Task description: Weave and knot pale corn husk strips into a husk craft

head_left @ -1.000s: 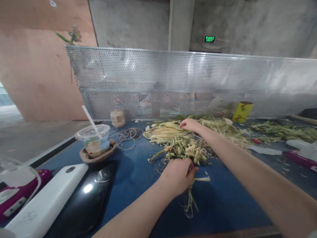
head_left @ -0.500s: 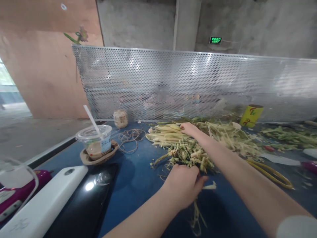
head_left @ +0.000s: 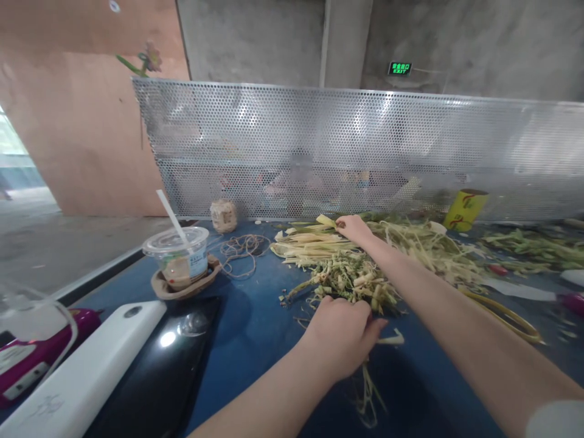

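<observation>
My left hand (head_left: pixel 344 331) is closed just above the blue table, at the near edge of a heap of dried plant stems (head_left: pixel 353 277). Thin pale strands hang below its fingers, so it seems to grip plant strands, mostly hidden by the hand. Farther back, my right hand (head_left: pixel 356 230) pinches a pale yellow husk strip (head_left: pixel 325 221), whose end sticks out to the left of the fingertips. Under it lies a layer of flat pale husks (head_left: pixel 310 244), and more loose dry leaves (head_left: pixel 417 243) spread to the right.
On the left are a lidded cup (head_left: pixel 180 258) with a straw, a white power bank (head_left: pixel 86 371), a black tablet (head_left: pixel 159 371) and a magenta power strip (head_left: pixel 84 325). String (head_left: pixel 244 249), a yellow can (head_left: pixel 465 210), a yellow ring (head_left: pixel 506 316) and a perforated metal screen (head_left: pixel 274 140) are also there.
My right hand has lifted slightly up and back, raising a husk strip off the layer. My left hand has stayed closed in nearly the same place. The view has shifted slightly.
</observation>
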A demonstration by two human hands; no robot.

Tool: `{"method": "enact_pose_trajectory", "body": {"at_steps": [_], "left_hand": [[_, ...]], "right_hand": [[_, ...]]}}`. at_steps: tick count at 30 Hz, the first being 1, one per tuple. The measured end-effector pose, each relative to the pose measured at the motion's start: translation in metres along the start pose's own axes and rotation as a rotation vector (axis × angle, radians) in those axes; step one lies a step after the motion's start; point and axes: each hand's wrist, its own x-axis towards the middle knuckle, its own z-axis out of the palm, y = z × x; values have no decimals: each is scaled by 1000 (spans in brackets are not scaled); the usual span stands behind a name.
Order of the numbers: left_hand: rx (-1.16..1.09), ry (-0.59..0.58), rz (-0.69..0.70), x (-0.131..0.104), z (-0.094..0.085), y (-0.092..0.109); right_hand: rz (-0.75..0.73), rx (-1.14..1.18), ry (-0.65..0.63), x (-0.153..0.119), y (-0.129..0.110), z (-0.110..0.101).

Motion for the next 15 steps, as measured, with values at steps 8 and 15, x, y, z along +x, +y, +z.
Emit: {"method": "enact_pose_trajectory", "body": {"at_steps": [8,15], "left_hand": [[9,-18,-1,-1,-3,3],[58,-1,34,-2,0,1]], "right_hand": [[-176,-34,14,2,-21,3],[-371,-127,-72,-2,-37,7]]}}
